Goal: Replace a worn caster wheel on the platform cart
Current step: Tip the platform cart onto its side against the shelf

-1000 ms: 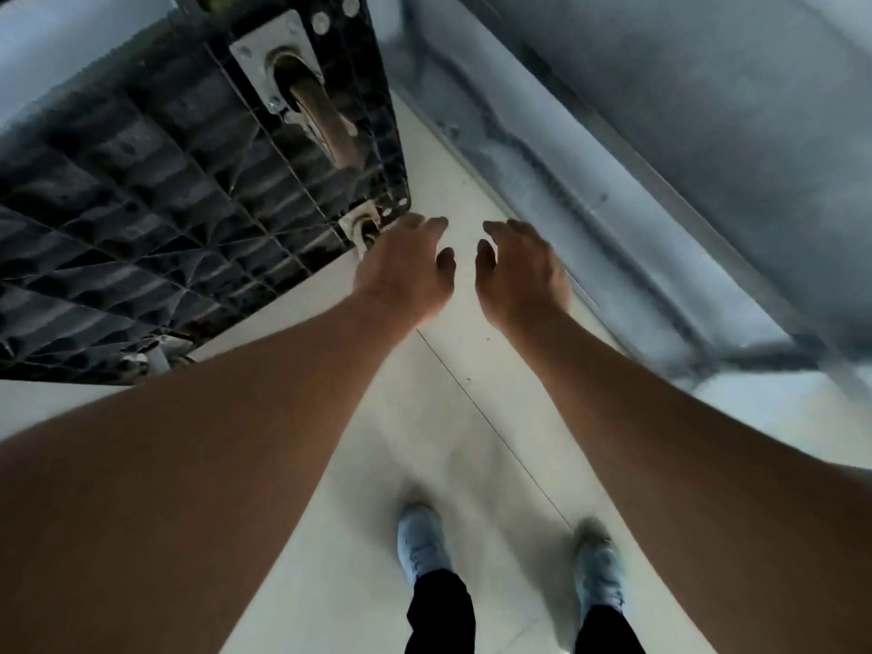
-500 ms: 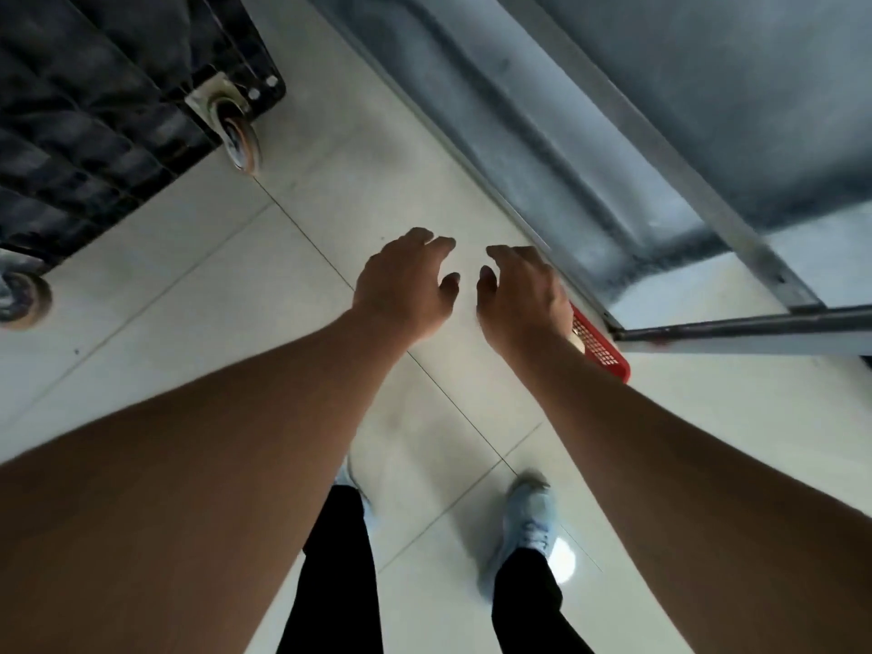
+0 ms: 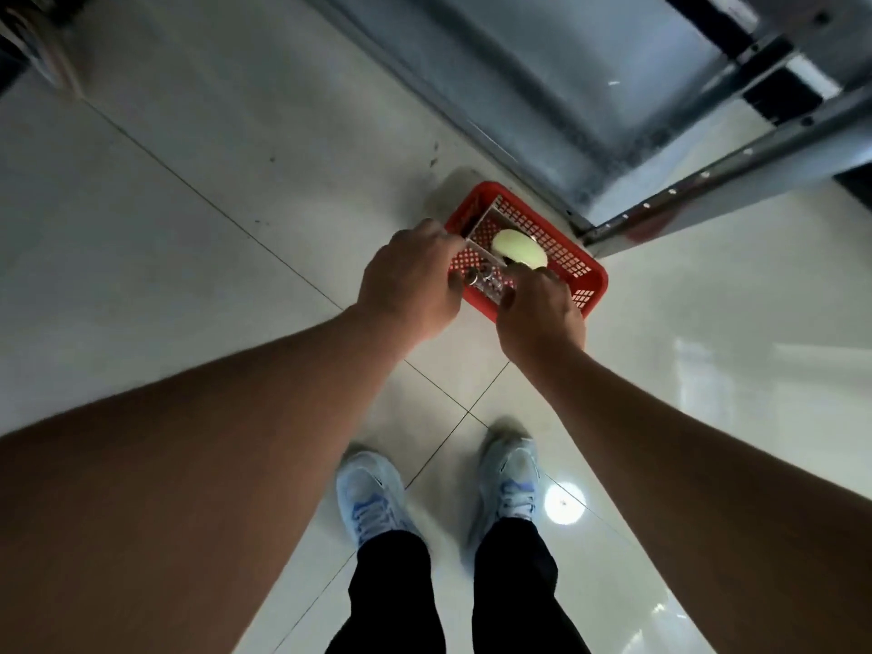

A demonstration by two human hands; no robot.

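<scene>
Cart corner [image 3: 42, 44] blurred, cropped top left, red basket [image 3: 566, 257] half behind left hand [image 3: 410, 285] and right hand [image 3: 542, 318], grips unclear

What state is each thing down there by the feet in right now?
Basket: upright on the floor, holding parts.
Wheel: pale, lying inside the basket.
Metal parts: loose in the basket.
Left hand: over the basket's near end, fingers curled; grip hidden.
Right hand: fingertips by the wheel; grip unclear.
</scene>
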